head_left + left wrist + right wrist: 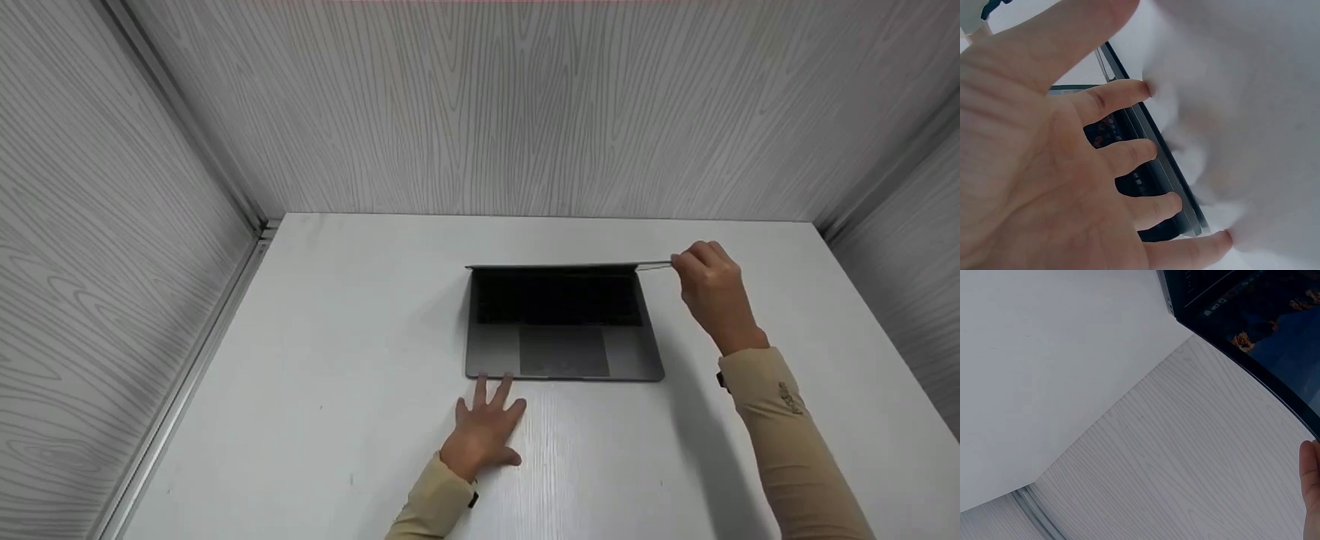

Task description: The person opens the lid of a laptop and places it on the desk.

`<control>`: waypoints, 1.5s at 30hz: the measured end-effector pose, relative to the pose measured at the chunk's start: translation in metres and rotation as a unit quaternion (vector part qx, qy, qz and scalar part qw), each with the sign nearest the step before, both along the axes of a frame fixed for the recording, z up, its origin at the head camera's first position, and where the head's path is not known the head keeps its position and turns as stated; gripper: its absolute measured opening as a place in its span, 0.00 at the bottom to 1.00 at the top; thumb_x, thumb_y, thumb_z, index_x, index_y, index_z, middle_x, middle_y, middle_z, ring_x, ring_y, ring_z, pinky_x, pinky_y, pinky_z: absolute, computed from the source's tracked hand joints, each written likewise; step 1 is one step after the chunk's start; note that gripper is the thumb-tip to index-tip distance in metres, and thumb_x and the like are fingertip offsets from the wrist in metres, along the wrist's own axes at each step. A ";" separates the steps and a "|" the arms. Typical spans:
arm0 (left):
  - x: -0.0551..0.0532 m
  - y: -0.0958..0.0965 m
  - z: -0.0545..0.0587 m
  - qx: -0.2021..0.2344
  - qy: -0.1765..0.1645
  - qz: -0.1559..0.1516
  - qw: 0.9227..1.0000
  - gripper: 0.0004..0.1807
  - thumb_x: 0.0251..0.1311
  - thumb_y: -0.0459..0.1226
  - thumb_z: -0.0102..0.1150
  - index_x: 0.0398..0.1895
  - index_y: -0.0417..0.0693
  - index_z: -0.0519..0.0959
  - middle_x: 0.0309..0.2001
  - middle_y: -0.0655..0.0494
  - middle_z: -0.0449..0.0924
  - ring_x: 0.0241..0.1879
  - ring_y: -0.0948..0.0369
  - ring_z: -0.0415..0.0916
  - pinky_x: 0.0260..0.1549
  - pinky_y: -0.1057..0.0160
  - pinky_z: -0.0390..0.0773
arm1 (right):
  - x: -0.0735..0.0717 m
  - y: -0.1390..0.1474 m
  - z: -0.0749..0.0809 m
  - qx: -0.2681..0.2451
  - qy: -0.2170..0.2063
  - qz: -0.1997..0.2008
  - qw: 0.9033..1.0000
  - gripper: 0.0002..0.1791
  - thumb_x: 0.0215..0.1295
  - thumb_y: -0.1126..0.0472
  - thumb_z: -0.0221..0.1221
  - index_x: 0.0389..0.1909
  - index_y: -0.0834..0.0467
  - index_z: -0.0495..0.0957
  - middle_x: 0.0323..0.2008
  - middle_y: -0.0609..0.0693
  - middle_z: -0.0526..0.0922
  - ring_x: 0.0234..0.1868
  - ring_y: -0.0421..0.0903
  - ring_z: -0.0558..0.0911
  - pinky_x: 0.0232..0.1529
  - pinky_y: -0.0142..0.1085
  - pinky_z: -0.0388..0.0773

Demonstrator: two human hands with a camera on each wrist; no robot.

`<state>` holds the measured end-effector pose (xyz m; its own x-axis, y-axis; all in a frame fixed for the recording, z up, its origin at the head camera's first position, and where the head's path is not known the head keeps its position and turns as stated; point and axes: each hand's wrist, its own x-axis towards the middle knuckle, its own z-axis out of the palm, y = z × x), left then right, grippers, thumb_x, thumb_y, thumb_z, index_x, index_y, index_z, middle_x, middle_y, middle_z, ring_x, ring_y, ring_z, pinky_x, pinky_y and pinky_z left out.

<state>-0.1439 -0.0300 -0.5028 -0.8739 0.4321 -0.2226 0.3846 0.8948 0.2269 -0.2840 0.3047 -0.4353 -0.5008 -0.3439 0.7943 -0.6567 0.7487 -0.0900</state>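
Note:
A grey laptop stands unfolded on the white table, its lid raised and seen almost edge-on from above. At the lid's right upper corner, my right hand pinches the edge between thumb and fingers. My left hand lies before the laptop with its fingers spread, two fingertips touching the front edge of the base. The screen is lit with a picture in the right wrist view, where only part of the right hand shows. The left palm hides much of the laptop in the left wrist view.
The white table extends around the laptop on all sides. Grey wood-grain panels stand behind it and at the left and right, with a metal rail along the left edge.

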 end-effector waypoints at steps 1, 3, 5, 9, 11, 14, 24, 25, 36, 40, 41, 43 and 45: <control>0.000 0.000 0.000 0.000 0.003 0.000 1.000 0.43 0.47 0.49 0.81 0.66 0.50 0.72 0.77 0.44 0.55 0.74 0.35 0.50 0.57 0.30 0.68 | -0.001 -0.001 0.001 -0.004 0.001 -0.001 1.000 0.04 0.62 0.82 0.62 0.30 0.72 0.79 0.28 0.62 0.75 0.31 0.58 0.77 0.30 0.48 0.77; 0.000 -0.002 0.001 -0.005 0.008 -0.001 1.000 0.43 0.46 0.50 0.81 0.66 0.50 0.73 0.77 0.44 0.56 0.74 0.36 0.51 0.57 0.31 0.69 | -0.004 -0.003 0.003 -0.010 0.002 -0.001 1.000 0.04 0.62 0.81 0.62 0.30 0.72 0.79 0.28 0.62 0.75 0.32 0.59 0.77 0.30 0.49 0.78; 0.000 -0.003 0.001 -0.012 0.012 0.002 1.000 0.43 0.45 0.50 0.82 0.66 0.50 0.73 0.77 0.44 0.57 0.74 0.36 0.52 0.56 0.31 0.70 | -0.007 -0.006 0.003 -0.010 0.001 -0.002 1.000 0.04 0.64 0.80 0.61 0.30 0.72 0.78 0.28 0.63 0.75 0.32 0.59 0.76 0.31 0.49 0.77; 0.002 -0.004 0.000 -0.014 0.021 0.006 1.000 0.42 0.44 0.50 0.83 0.64 0.50 0.74 0.76 0.44 0.58 0.73 0.36 0.53 0.55 0.32 0.72 | -0.012 -0.010 0.003 -0.014 0.006 -0.002 1.000 0.06 0.66 0.78 0.61 0.29 0.71 0.78 0.28 0.63 0.75 0.31 0.60 0.76 0.30 0.50 0.77; 0.003 -0.003 -0.001 -0.008 0.022 0.004 1.000 0.42 0.44 0.50 0.82 0.64 0.50 0.74 0.76 0.44 0.58 0.73 0.36 0.53 0.55 0.32 0.71 | -0.014 -0.011 0.003 -0.028 0.013 -0.004 1.000 0.07 0.66 0.77 0.61 0.28 0.71 0.77 0.28 0.63 0.75 0.31 0.60 0.75 0.30 0.50 0.76; 0.004 -0.003 -0.002 -0.003 0.023 0.000 1.000 0.43 0.45 0.50 0.82 0.66 0.50 0.74 0.76 0.44 0.57 0.74 0.36 0.53 0.56 0.33 0.71 | -0.018 -0.012 0.002 -0.052 0.024 -0.010 0.998 0.07 0.66 0.78 0.61 0.28 0.71 0.78 0.28 0.63 0.75 0.31 0.60 0.75 0.30 0.50 0.75; 0.001 -0.005 -0.003 0.003 0.016 0.001 1.000 0.43 0.45 0.49 0.82 0.66 0.49 0.74 0.77 0.43 0.57 0.74 0.36 0.52 0.55 0.31 0.71 | -0.031 -0.019 0.004 -0.083 0.033 -0.042 0.995 0.06 0.69 0.76 0.59 0.31 0.73 0.81 0.29 0.64 0.76 0.32 0.62 0.76 0.33 0.51 0.76; 0.000 -0.004 -0.003 -0.001 0.014 0.000 1.000 0.44 0.45 0.50 0.82 0.66 0.49 0.74 0.77 0.43 0.56 0.74 0.36 0.52 0.56 0.31 0.71 | -0.032 -0.020 0.004 -0.084 0.034 -0.045 0.995 0.06 0.69 0.76 0.59 0.31 0.73 0.81 0.29 0.65 0.77 0.32 0.62 0.76 0.33 0.52 0.76; -0.002 -0.003 -0.001 -0.011 0.002 -0.003 1.000 0.45 0.46 0.51 0.82 0.68 0.49 0.73 0.77 0.43 0.56 0.74 0.36 0.51 0.56 0.31 0.70 | -0.042 -0.022 0.010 -0.085 0.032 -0.082 0.992 0.07 0.70 0.74 0.58 0.34 0.74 0.82 0.30 0.66 0.77 0.33 0.63 0.76 0.34 0.52 0.76; -0.002 -0.003 0.000 -0.010 0.005 -0.005 1.000 0.45 0.45 0.51 0.82 0.68 0.49 0.73 0.77 0.43 0.56 0.74 0.36 0.51 0.56 0.31 0.70 | -0.047 -0.023 0.013 -0.072 0.032 -0.094 0.992 0.08 0.71 0.73 0.58 0.34 0.75 0.82 0.32 0.67 0.78 0.34 0.65 0.77 0.35 0.53 0.78; -0.002 -0.003 0.000 -0.008 0.006 -0.006 1.000 0.45 0.45 0.51 0.82 0.68 0.49 0.73 0.77 0.43 0.56 0.74 0.35 0.51 0.56 0.31 0.70 | -0.047 -0.024 0.013 -0.072 0.031 -0.097 0.992 0.07 0.71 0.74 0.58 0.35 0.75 0.82 0.32 0.67 0.78 0.35 0.65 0.77 0.36 0.53 0.79; -0.001 -0.004 -0.001 -0.004 0.008 -0.007 1.000 0.45 0.45 0.50 0.82 0.68 0.49 0.73 0.77 0.43 0.56 0.74 0.35 0.52 0.55 0.31 0.70 | -0.048 -0.025 0.014 -0.070 0.027 -0.103 0.992 0.06 0.69 0.76 0.58 0.37 0.76 0.82 0.33 0.68 0.79 0.36 0.66 0.78 0.38 0.55 0.79; 0.000 -0.005 -0.001 -0.003 0.009 -0.008 1.000 0.45 0.44 0.50 0.82 0.67 0.49 0.74 0.77 0.43 0.57 0.74 0.35 0.52 0.55 0.30 0.70 | -0.049 -0.026 0.014 -0.067 0.023 -0.109 0.991 0.06 0.67 0.79 0.57 0.39 0.76 0.82 0.34 0.70 0.80 0.37 0.67 0.78 0.39 0.56 0.80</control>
